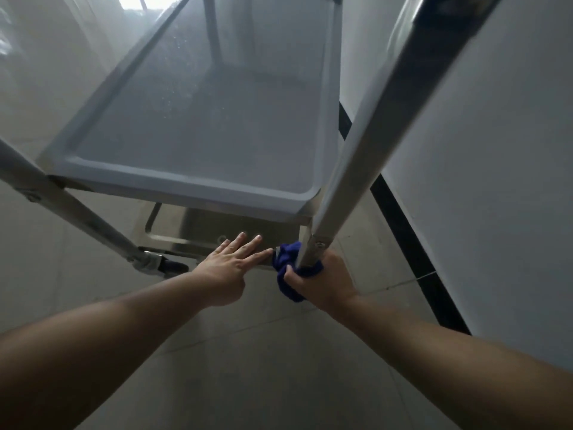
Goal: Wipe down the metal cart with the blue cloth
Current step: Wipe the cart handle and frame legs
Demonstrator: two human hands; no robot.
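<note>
2 bare hands work low on the metal cart point(198, 184): right hand point(322, 279) clenches the blue cloth point(286, 268) around a leg point(350, 169); left hand point(231, 265) rests with fingers splayed on the bottom shelf point(198, 240), just beside the cloth.

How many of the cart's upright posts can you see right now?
3. One post runs down the right, cloth-wrapped at its base; one slants across the left toward a caster; one stands at the far end beyond the shelf. A fourth may be hidden.
</note>
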